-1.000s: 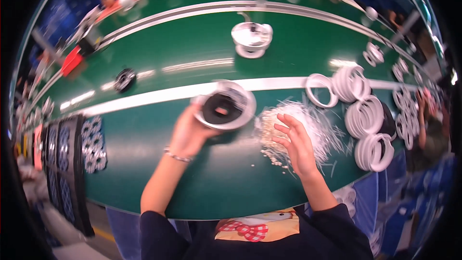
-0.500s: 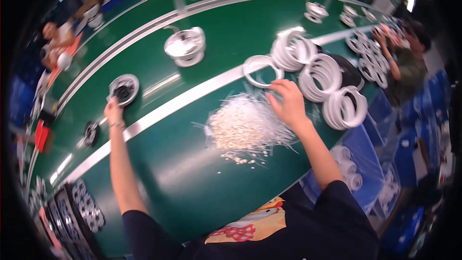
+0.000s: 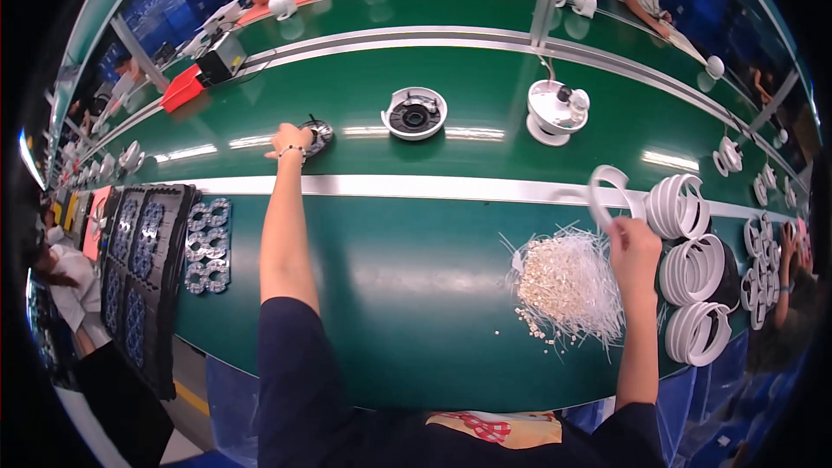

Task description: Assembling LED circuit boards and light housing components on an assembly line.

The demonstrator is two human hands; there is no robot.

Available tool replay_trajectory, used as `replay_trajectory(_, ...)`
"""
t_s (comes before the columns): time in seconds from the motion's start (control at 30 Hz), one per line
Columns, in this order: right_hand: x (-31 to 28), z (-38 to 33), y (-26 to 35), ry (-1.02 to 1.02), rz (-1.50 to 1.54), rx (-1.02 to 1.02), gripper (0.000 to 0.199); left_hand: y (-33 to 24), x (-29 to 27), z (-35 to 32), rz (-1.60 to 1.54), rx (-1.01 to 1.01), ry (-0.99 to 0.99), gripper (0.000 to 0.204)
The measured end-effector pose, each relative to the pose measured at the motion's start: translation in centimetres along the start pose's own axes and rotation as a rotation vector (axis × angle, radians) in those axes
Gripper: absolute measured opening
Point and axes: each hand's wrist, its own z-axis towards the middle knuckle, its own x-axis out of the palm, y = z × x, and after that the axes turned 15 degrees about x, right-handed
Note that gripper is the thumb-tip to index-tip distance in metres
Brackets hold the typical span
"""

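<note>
Assembly bench (image 3: 407, 295), seen from above. Your left hand (image 3: 290, 140) reaches far across the silver strip (image 3: 390, 186) and rests on a small round dark part (image 3: 317, 133) lying on the far green belt; the fingers curl over its near edge, though whether the grip actually closes on it cannot be told from this angle. Your right hand (image 3: 633, 243) pinches a white plastic ring (image 3: 607, 195) by its lower rim and holds it raised, on edge, just above the heap of thin white ties (image 3: 568, 286).

The ring looks light, stiff and smooth; take it by the rim between thumb and fingertips, since a squeeze across the open middle would likely flex it. The dark part seems small and compact; lift it by its outer edge.

To your right, more white rings stand in stacks (image 3: 698, 273). Farther along the belt lie a round white housing with a dark centre (image 3: 414, 113) and a white domed unit (image 3: 555, 113). At your left, black trays (image 3: 143, 269) carry rows of small metal pieces (image 3: 206, 234). Other people work across the line.
</note>
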Motion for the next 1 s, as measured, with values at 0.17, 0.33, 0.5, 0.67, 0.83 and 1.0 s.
replay_trajectory(0.17, 2.5, -6.2, 8.5, 0.293, 0.329, -0.49, 0.03, 1.5, -0.7, -1.3, -0.013, 0.165, -0.047, 0.034)
replay_trajectory(0.33, 5.9, -10.0, 9.7, 0.608, 0.317, -0.641, 0.041, 4.2, 2.8, -2.7, -0.689, 0.235, -0.158, 0.04)
replay_trajectory(0.5, 4.3, -8.8, 11.6, 0.665, 0.125, -0.555, 0.09, 3.2, 2.3, -16.2, -1.276, 0.189, -0.103, 0.041)
replay_trajectory(0.67, 6.0, -9.7, 14.6, 0.672, -0.05, -0.561, 0.116, 1.3, 0.7, -25.1, -1.452, 0.245, -0.145, 0.033)
replay_trajectory(0.83, 7.3, -8.7, 14.1, 0.765, 0.207, -0.466, 0.113, -1.0, -0.5, -27.7, -1.406, 0.291, -0.215, 0.03)
replay_trajectory(1.0, 9.1, -6.7, 13.6, 0.717, 1.225, 0.33, 0.112, -2.8, -1.3, -30.6, -1.82, 0.354, -0.12, 0.041)
